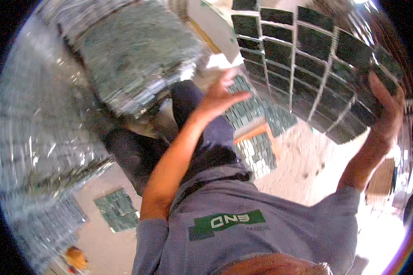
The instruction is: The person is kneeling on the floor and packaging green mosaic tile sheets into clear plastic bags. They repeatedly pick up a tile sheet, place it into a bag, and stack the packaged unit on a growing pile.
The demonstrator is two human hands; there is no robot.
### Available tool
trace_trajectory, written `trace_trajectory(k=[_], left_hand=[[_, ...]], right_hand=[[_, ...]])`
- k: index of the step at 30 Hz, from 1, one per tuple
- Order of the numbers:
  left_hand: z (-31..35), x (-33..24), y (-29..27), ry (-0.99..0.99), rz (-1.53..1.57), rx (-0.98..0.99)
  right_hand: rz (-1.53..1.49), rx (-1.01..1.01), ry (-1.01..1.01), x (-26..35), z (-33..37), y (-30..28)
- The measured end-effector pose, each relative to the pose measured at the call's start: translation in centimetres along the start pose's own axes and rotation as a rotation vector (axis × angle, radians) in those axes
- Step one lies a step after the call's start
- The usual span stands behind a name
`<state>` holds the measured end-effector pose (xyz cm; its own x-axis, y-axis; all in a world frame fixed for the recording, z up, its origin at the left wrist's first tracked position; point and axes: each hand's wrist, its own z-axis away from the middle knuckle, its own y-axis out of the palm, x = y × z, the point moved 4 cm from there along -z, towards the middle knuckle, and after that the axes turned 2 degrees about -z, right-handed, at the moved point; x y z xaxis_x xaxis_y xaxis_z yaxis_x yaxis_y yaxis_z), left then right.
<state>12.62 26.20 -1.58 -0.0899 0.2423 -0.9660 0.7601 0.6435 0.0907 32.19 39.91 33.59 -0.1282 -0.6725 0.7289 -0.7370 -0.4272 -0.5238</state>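
At the upper right, my right hand [390, 103] grips the right edge of a mosaic tile sheet [307, 64]. The sheet is raised close to me, with dark rectangular tiles parted by pale gaps. Its weight appears to be on that hand alone; part of its right edge is hidden in shadow. My left hand [220, 94] is in the air left of the sheet, thumb and fingers spread, touching nothing. Below and beyond it, smaller green tile sheets [241, 110] lie low down, one pale, shiny tile sheet [257, 156] beside an orange-brown edge [273, 137].
A thick stack of greenish tile sheets [137, 50] stands beyond my knees. On the left rises a film-wrapped stack [41, 119]. Another green tile sheet [117, 208] lies on the floor [96, 243] near a yellow-orange object [75, 258]. A brown box-like thing [381, 176] is at right.
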Motion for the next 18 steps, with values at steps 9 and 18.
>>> trace_trajectory(k=[9,18], left_hand=[[5.4,-6.6,-5.0,-0.065,0.180,-0.011],[11.2,-15.1,-11.2,-0.239,0.333,-0.490]], right_hand=[[-0.188,0.098,-0.181,5.0,-8.7,5.7],[-0.411,0.695,-0.004,4.1,-18.0,25.4]])
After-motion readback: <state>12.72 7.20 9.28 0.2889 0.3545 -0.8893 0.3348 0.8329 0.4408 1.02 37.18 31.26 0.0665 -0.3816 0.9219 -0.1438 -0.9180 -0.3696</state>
